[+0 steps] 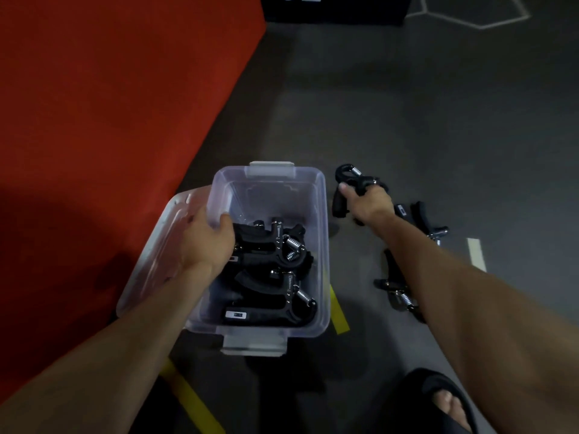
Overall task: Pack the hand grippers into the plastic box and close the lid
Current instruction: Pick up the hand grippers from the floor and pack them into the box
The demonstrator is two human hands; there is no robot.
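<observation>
A clear plastic box (316,195) stands open on the dark floor, with several black hand grippers (282,252) piled in its near half. My left hand (208,236) grips the box's left wall, fingers hooked inside. The clear lid (156,245) lies tilted against the box's left side, under my left forearm. To the right of the box, my right hand (368,202) is shut on a black hand gripper (351,180), held just above the floor. More hand grippers (419,220) lie on the floor beyond and under my right forearm.
A red mat (109,104) covers the floor to the left, close to the lid. Yellow tape strips (338,311) mark the floor by the box. A foot in a black sandal (445,399) is at the bottom right. A black object (335,9) stands far back.
</observation>
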